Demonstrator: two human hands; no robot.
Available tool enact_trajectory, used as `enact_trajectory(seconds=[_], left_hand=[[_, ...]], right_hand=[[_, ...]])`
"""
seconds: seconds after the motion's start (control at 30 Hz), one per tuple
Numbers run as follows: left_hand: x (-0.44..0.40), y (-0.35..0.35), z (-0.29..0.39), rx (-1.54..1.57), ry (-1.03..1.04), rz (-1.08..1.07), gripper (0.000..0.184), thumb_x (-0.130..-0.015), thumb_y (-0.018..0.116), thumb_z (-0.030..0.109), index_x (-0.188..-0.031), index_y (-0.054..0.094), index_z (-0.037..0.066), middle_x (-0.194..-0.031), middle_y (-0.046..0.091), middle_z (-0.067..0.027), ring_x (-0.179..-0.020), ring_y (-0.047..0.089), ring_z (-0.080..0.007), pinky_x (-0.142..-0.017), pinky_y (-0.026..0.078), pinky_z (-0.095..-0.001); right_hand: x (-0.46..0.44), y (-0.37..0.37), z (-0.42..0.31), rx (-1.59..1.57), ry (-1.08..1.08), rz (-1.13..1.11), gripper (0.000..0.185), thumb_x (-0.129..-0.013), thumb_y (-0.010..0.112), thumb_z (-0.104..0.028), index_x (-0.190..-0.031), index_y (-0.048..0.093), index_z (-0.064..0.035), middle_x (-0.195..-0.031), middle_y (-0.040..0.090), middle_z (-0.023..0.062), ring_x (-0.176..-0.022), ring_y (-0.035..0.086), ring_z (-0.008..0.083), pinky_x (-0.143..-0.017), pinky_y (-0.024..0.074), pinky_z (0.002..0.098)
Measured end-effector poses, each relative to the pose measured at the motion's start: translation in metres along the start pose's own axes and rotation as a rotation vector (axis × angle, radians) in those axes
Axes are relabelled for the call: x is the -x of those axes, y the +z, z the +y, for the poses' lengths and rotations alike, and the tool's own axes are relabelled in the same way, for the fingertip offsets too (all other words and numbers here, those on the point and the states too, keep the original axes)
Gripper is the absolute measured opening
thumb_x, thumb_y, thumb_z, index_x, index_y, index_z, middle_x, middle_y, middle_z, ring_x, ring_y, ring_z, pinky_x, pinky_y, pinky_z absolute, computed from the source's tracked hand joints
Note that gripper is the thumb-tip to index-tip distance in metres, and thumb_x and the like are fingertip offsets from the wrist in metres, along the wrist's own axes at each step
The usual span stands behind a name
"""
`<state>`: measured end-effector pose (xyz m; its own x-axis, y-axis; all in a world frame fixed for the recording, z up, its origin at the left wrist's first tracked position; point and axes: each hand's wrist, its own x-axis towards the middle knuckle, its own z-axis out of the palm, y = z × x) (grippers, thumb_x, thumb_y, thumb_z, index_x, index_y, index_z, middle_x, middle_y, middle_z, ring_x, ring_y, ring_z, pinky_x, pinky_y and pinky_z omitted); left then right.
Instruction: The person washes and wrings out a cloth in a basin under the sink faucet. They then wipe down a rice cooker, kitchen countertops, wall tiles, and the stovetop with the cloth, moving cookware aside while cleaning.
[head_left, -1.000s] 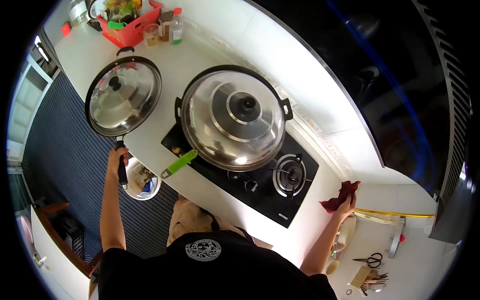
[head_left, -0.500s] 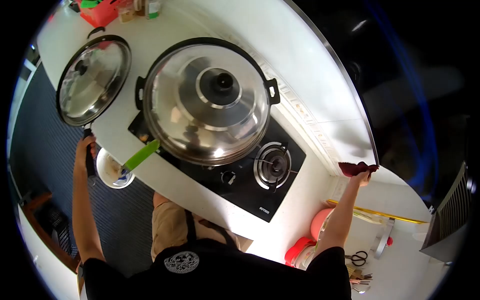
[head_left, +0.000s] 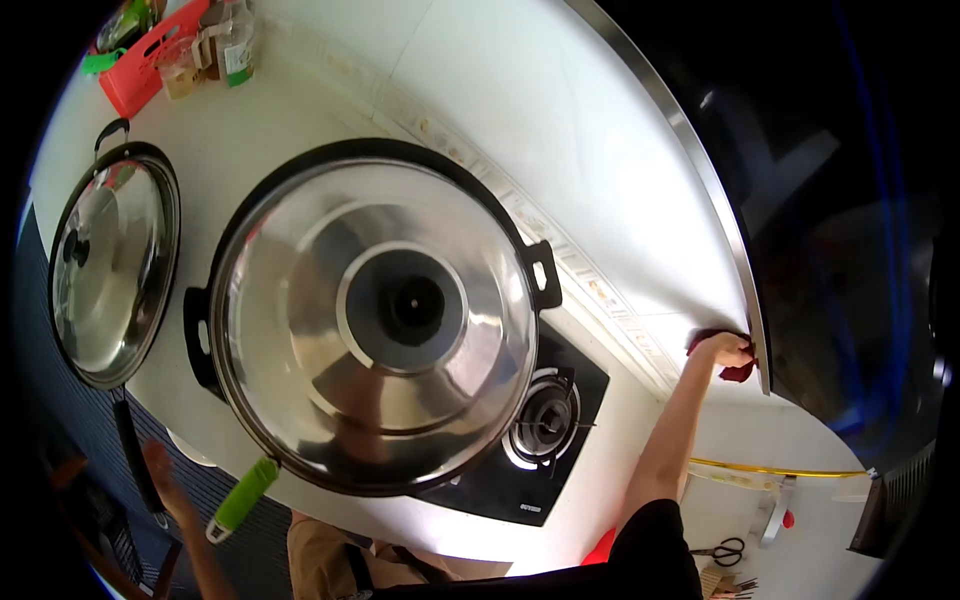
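My right hand (head_left: pixel 732 350) is closed round a dark red cloth (head_left: pixel 737 372) and presses it at the lower metal edge of the range hood (head_left: pixel 722 225). Down at the left, my left hand (head_left: pixel 168 482) is beside the black handle (head_left: pixel 137 455) of a lidded pan (head_left: pixel 108 275); its slightly blurred fingers look stretched out and not wrapped round the handle. A large pot with a domed steel lid (head_left: pixel 300 290) stands on the black gas hob (head_left: pixel 590 390), between my arms. A green handle (head_left: pixel 245 497) sticks out from under the pot's near rim.
A red basket (head_left: pixel 150 65) and several jars and bottles (head_left: pixel 237 45) stand at the far left of the counter (head_left: pixel 290 110). A bare burner (head_left: pixel 545 420) lies right of the pot. Scissors (head_left: pixel 722 550) and a cleaver (head_left: pixel 777 515) hang on the right-hand wall.
My left hand has come off the pan handle. My right hand has slid the cloth slightly along the hood edge. The view has shifted closer to the pot and hood.
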<state>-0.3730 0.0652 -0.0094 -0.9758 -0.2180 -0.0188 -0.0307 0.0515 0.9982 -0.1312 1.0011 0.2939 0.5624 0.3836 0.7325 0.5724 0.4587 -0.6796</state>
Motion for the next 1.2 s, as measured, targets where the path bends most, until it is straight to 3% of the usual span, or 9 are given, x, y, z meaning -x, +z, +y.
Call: enact_trajectory(seconds=[0.13, 0.2, 0.27, 0.37, 0.6, 0.77, 0.97, 1.1, 1.2], left_hand=[[0.045, 0.081, 0.032, -0.904, 0.334, -0.059, 0.045, -0.098, 0.049, 0.023, -0.138, 0.043, 0.003, -0.138, 0.042, -0.0198, -0.125, 0.042, -0.0327, -0.100, 0.036, -0.0460], [0.053, 0.106, 0.026, -1.052, 0.396, 0.010, 0.043, -0.099, 0.046, 0.023, -0.138, 0.042, 0.005, -0.142, 0.035, -0.0216, -0.127, 0.038, -0.0361, -0.100, 0.035, -0.0484], [0.058, 0.139, 0.042, -0.944, 0.277, 0.072, 0.043, -0.100, 0.045, 0.024, -0.139, 0.041, 0.006, -0.145, 0.028, -0.0221, -0.129, 0.033, -0.0379, -0.100, 0.033, -0.0502], [0.057, 0.160, 0.052, -0.841, 0.088, 0.135, 0.043, -0.101, 0.044, 0.026, -0.140, 0.039, 0.008, -0.145, 0.022, -0.0225, -0.129, 0.031, -0.0388, -0.100, 0.033, -0.0515], [0.050, 0.172, 0.059, -0.859, 0.117, 0.192, 0.041, -0.102, 0.043, 0.029, -0.137, 0.042, 0.008, -0.141, 0.029, -0.0238, -0.127, 0.035, -0.0401, -0.097, 0.039, -0.0520], [0.049, 0.167, 0.048, -0.924, 0.140, 0.247, 0.040, -0.101, 0.045, 0.030, -0.135, 0.045, 0.009, -0.142, 0.031, -0.0253, -0.128, 0.037, -0.0427, -0.097, 0.040, -0.0532], [0.047, 0.163, 0.035, -0.891, 0.167, 0.255, 0.039, -0.101, 0.045, 0.027, -0.135, 0.045, 0.008, -0.141, 0.032, -0.0254, -0.127, 0.038, -0.0431, -0.095, 0.043, -0.0511], [0.050, 0.165, 0.042, -0.860, 0.144, 0.243, 0.039, -0.101, 0.045, 0.024, -0.137, 0.042, 0.008, -0.140, 0.034, -0.0244, -0.129, 0.035, -0.0420, -0.098, 0.040, -0.0534], [0.051, 0.167, 0.042, -0.890, 0.151, 0.230, 0.039, -0.102, 0.044, 0.021, -0.137, 0.040, 0.006, -0.142, 0.031, -0.0229, -0.128, 0.036, -0.0412, -0.099, 0.039, -0.0502]], right_hand=[[0.105, 0.012, -0.095, 0.084, -0.687, 0.004, 0.041, -0.083, 0.051, -0.001, -0.119, 0.044, 0.0155, -0.122, 0.047, 0.0338, -0.116, 0.045, 0.0429, -0.096, 0.0391, 0.0502], [0.170, 0.016, -0.157, -0.057, -0.681, -0.112, 0.047, -0.083, 0.054, -0.002, -0.126, 0.039, 0.0131, -0.127, 0.042, 0.0319, -0.121, 0.038, 0.0421, -0.098, 0.0366, 0.0491], [0.230, 0.022, -0.212, 0.135, -0.920, -0.102, 0.038, -0.084, 0.055, -0.002, -0.119, 0.046, 0.0113, -0.121, 0.047, 0.0309, -0.113, 0.044, 0.0435, -0.094, 0.0384, 0.0496], [0.278, 0.033, -0.311, -0.374, -0.962, -0.512, 0.029, -0.081, 0.054, 0.003, -0.110, 0.057, 0.0038, -0.115, 0.053, 0.0252, -0.102, 0.050, 0.0437, -0.088, 0.0411, 0.0471], [0.351, 0.080, -0.410, -0.409, -1.817, -0.638, 0.037, -0.080, 0.056, -0.011, -0.117, 0.061, -0.0092, -0.137, 0.049, 0.0078, -0.132, 0.039, 0.0254, -0.108, 0.0291, 0.0398], [0.286, 0.062, -0.318, -0.228, -2.079, -0.917, 0.033, -0.084, 0.055, -0.016, -0.115, 0.065, -0.0140, -0.142, 0.047, 0.0014, -0.141, 0.028, 0.0226, -0.117, 0.0182, 0.0399], [0.040, -0.037, -0.035, 0.128, -1.914, -1.241, 0.041, -0.082, 0.052, -0.012, -0.120, 0.064, -0.0157, -0.127, 0.057, 0.0033, -0.133, 0.043, 0.0218, -0.109, 0.0342, 0.0414], [-0.083, -0.070, 0.070, 0.303, -1.837, -1.218, 0.016, -0.082, 0.056, -0.011, -0.095, 0.065, -0.0071, -0.117, 0.056, 0.0125, -0.133, 0.040, 0.0338, -0.108, 0.0324, 0.0562], [-0.055, -0.045, 0.062, 0.351, -1.828, -0.981, 0.019, -0.083, 0.054, -0.005, -0.101, 0.061, -0.0031, -0.118, 0.054, 0.0197, -0.132, 0.039, 0.0426, -0.108, 0.0319, 0.0593]])
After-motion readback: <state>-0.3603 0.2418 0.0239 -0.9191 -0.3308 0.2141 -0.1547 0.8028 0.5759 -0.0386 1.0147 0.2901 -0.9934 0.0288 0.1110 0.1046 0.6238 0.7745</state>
